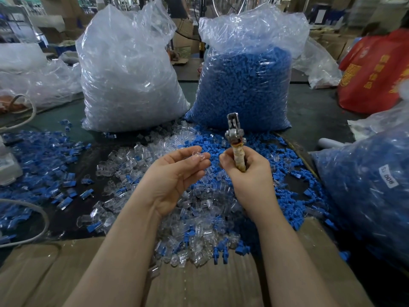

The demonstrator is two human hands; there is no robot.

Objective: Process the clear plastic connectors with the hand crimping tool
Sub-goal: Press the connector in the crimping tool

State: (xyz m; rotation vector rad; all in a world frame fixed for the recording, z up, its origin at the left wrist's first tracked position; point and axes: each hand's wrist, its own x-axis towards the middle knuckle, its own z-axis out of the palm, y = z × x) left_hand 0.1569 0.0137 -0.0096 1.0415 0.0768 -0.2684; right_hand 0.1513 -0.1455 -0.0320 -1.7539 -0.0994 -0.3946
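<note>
At the far side of the table (309,111), standing upright side by side, two big plastic bags: on the left a clear bag (130,78) holding clear plastic pieces, on the right a second bag (245,85) bulging with small blue parts. Leaning in from the right edge, a third bag (371,187) packed with blue parts, carrying a white label, and being cut off by the frame. Lying behind it, a red bag (374,69) with yellow printing, contents not showing.

Spreading over the middle of the table, a loose pile of clear plastic connectors (194,213) mixed with blue parts (294,196); lying further to the left, more scattered blue and clear pieces (44,165). Covering the near edge, flat cardboard (199,284).

Above the pile, being pinched lightly between thumb and fingertips of the left hand (174,173), palm up and fingers only half curled, one clear connector (197,155). Being gripped firmly in the right hand (247,173), fingers wrapped round the taped handle, the hand crimping tool (235,138), metal head pointing up and away, just to the right of the held connector and not touching it.

Hard to make out whether the tool's jaws are standing open. Blurring together in the background, boxes and shelves. Being cut off at the left edge, a white cable (33,220) and a pale object.
</note>
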